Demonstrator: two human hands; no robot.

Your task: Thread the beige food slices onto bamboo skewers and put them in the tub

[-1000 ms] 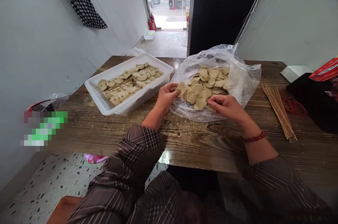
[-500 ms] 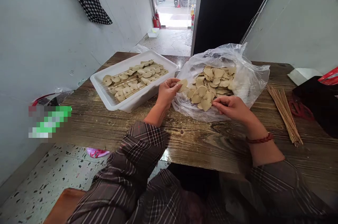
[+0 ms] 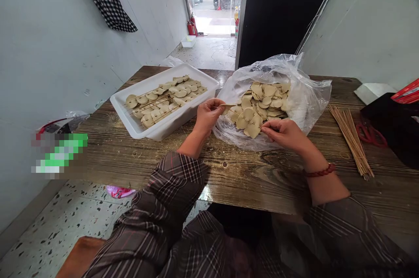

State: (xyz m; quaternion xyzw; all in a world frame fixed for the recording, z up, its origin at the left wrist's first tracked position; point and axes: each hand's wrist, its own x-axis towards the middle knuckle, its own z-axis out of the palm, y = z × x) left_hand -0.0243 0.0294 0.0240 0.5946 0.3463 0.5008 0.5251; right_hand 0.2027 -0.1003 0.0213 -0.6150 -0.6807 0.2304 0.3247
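Observation:
My left hand (image 3: 207,118) pinches a thin beige slice (image 3: 228,106) between thumb and fingertips, seen nearly edge-on. Several flat beige slices (image 3: 245,119) are threaded in an overlapping row over the front of an open clear plastic bag (image 3: 312,99). At the near right end of that row, my right hand (image 3: 283,134) is closed on the skewer, which is mostly hidden by the slices and fingers. Behind lies a loose pile of slices (image 3: 270,92) inside the bag. To the left, a white tray (image 3: 131,130) holds finished-looking skewers of slices (image 3: 160,112).
Bare wooden skewers (image 3: 352,140) lie bundled on the wooden table (image 3: 225,182) at right, beside red-handled scissors (image 3: 371,133) and a black holder (image 3: 391,134). Walls stand on both sides. Beyond the table, a glass door (image 3: 212,12) and red fire extinguishers (image 3: 192,27).
The slice in my left hand has turned from face-on to nearly edge-on. My right hand keeps its hold on the skewer. The whole view has shifted slightly.

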